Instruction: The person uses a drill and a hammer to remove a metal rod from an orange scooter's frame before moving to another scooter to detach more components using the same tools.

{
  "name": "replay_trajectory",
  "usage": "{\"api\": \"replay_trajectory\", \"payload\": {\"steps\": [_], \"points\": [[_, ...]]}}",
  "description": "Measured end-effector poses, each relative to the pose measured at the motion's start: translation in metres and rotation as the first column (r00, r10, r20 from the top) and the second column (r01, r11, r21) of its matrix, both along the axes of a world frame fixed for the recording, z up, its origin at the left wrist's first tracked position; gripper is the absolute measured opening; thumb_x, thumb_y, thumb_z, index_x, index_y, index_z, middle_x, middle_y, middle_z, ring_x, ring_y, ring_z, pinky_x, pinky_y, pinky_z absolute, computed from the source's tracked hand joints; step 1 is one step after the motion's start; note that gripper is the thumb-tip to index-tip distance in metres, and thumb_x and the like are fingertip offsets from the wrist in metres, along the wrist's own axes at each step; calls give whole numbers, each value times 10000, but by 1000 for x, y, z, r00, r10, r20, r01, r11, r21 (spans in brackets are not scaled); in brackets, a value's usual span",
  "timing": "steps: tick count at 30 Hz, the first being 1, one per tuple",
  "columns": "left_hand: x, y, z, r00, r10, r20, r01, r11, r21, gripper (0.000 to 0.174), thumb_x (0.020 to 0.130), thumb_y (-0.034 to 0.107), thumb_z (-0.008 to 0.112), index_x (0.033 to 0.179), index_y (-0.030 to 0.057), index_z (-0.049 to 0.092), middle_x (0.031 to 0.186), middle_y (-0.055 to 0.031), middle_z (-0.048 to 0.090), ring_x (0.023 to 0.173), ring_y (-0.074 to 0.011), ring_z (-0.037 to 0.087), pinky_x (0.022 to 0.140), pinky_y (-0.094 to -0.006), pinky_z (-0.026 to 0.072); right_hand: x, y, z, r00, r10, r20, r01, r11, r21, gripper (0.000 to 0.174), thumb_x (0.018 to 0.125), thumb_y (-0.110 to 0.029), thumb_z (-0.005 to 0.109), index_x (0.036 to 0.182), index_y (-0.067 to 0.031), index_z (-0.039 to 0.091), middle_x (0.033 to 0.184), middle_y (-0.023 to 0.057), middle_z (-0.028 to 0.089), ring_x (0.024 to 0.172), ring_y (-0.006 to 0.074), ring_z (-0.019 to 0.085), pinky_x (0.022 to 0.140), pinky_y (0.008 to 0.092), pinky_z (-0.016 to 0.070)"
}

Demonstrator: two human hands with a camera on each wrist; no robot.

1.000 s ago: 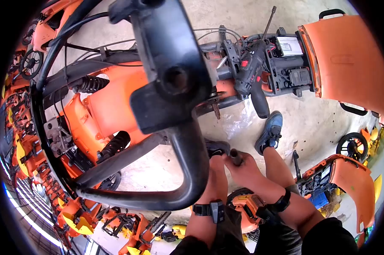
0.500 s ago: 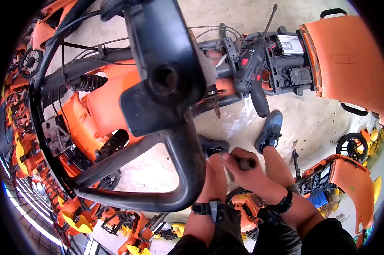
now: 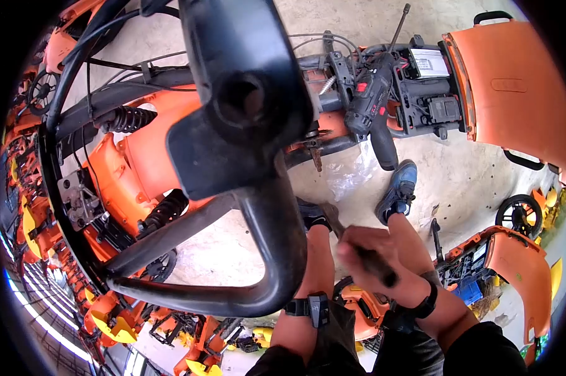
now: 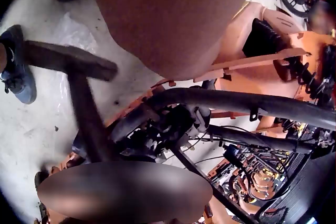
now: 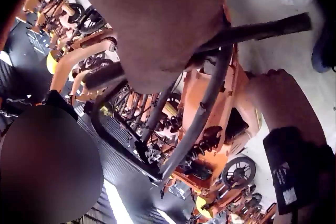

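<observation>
My right hand (image 3: 374,250) grips a hammer by its dark handle, whose butt end (image 3: 383,274) points at my forearm. In the left wrist view the hammer's head (image 4: 71,60) shows whole, over the floor. My left hand (image 5: 268,90) is beside the orange body panel (image 5: 210,92) in the right wrist view; the black tube hides it in the head view, and I cannot tell how its fingers lie. Close before me rises a black tubular frame (image 3: 282,238) with a holed bracket (image 3: 233,144). It belongs to a partly stripped orange vehicle.
A cordless drill (image 3: 372,103) with a long bit lies across the vehicle's frame. An orange cover (image 3: 515,81) is at the right. Clear plastic film (image 3: 352,175) lies on the floor near my shoe (image 3: 399,191). More orange vehicles and parts (image 3: 515,269) stand around.
My right hand has moved down and to the right with the hammer. The hammer has turned, its handle end swinging towards my forearm. The vehicle and drill stay in place.
</observation>
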State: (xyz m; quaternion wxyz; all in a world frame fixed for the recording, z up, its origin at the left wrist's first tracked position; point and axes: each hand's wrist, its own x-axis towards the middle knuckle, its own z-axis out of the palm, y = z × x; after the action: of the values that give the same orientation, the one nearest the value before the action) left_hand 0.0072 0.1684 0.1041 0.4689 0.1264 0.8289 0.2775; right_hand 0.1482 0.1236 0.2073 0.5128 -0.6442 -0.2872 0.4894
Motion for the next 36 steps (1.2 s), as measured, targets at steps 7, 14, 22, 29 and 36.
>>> {"api": "replay_trajectory", "payload": {"steps": [7, 14, 22, 29, 36], "points": [[44, 11, 52, 998, -17, 68, 16, 1000, 12, 219, 976, 233, 497, 787, 126, 476, 630, 37, 419, 523, -77, 364, 475, -244, 319, 1, 1, -6, 967, -148, -209, -16, 779, -626, 323, 952, -221, 597, 715, -9, 542, 591, 35, 508, 552, 126, 497, 564, 297, 433], [37, 9, 74, 900, -432, 60, 431, 902, 34, 115, 992, 181, 456, 997, 82, 513, 916, -18, 482, 813, -130, 429, 774, -271, 354, 26, 2, 15, 993, -105, -46, 114, 890, 441, 239, 997, -146, 432, 777, -54, 449, 739, 76, 486, 682, 221, 469, 769, 437, 453], [-8, -30, 2, 847, -408, 341, 477, 867, -148, 509, 1001, 477, 403, 868, 31, 607, 795, -29, 574, 717, -154, 539, 655, -311, 443, -32, -47, 20, 907, -170, -385, 189, 982, 13, 214, 987, -177, 557, 844, -27, 506, 743, 53, 518, 729, 158, 527, 757, 305, 453], [-18, -36, 31, 774, -391, 499, 506, 855, -115, 374, 982, 408, 500, 835, 72, 577, 801, 3, 541, 729, -123, 465, 678, -287, 385, -35, -55, 87, 988, 74, -137, -44, 976, 211, 205, 920, -186, 641, 808, -64, 520, 832, 83, 562, 843, 277, 572, 884, 448, 459], [-26, -37, 98, 725, 187, 663, 0, 962, -271, 365, 962, 245, 473, 624, 126, 402, 548, -13, 396, 528, -162, 449, 502, -319, 365, -40, -42, 177, 884, 445, 143, -378, 860, -343, 597, 844, -162, 698, 1354, -73, 400, 1376, 255, 369, 1245, 448, 441, 1039, 469, 393]]}}
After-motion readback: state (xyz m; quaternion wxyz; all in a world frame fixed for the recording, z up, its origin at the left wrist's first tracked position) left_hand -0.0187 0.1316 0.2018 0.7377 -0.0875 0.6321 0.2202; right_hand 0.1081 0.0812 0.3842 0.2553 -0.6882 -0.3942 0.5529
